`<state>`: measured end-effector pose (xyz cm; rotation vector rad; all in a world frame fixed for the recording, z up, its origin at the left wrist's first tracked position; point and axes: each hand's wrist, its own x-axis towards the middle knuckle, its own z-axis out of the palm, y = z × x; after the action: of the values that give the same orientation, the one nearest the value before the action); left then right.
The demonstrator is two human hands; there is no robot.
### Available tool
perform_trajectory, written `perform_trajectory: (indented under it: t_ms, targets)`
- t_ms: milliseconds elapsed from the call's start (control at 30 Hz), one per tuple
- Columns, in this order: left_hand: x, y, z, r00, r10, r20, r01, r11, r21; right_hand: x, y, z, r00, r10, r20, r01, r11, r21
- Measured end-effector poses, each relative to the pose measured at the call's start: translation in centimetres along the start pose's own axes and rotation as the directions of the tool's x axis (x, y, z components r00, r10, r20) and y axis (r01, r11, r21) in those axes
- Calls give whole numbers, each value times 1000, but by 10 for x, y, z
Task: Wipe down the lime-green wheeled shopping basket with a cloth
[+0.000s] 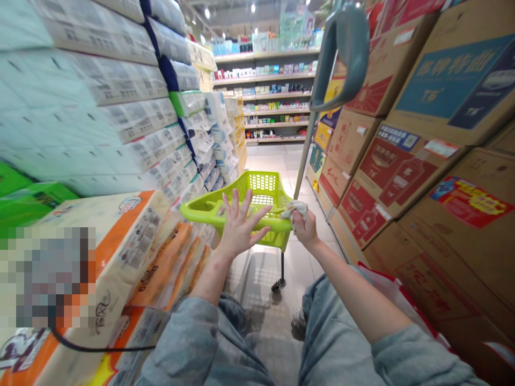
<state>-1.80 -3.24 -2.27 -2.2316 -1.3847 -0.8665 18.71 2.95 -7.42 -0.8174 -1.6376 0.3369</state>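
Note:
A lime-green wheeled shopping basket (263, 185) stands in the aisle ahead of my knees, with a long grey pull handle (346, 59) rising at its right side. My right hand (306, 228) is closed on a crumpled white cloth (295, 210), pressed against the right end of the basket's near rim. Over that same rim my left hand (239, 222) is spread, fingers apart and holding nothing. Whether its palm touches the rim I cannot tell. A black caster wheel (277, 285) shows under the basket.
Stacked packs of paper tissue (132, 107) line the left side, with orange packs (161, 268) near my left arm. Cardboard cartons (426, 177) are piled on the right. Shelves of small products (281, 88) cross the far end. A black cable (104, 349) lies at lower left.

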Motion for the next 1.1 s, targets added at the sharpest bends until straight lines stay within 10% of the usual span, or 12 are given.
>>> perform_trajectory:
  t_ms: [333, 500, 667, 867, 1100]
  targets:
    - [0, -23, 4, 966, -255, -43, 258, 959, 115, 7, -14, -15, 995, -69, 77, 84, 973, -214]
    - [4, -15, 11, 962, -269, -47, 272, 954, 122, 3, -58, 19, 983, -33, 182, 147, 738, -658]
    - [4, -15, 10, 960, -278, -46, 281, 952, 119, 15, -79, 42, 957, 130, 261, 116, 650, -751]
    - [2, -13, 8, 966, -257, -18, 258, 963, 80, 34, -66, 12, 868, 298, 396, 152, 601, -785]
    - [11, 16, 21, 966, -259, -18, 260, 963, 78, 26, -28, -31, 966, 31, 258, 187, 609, -771]
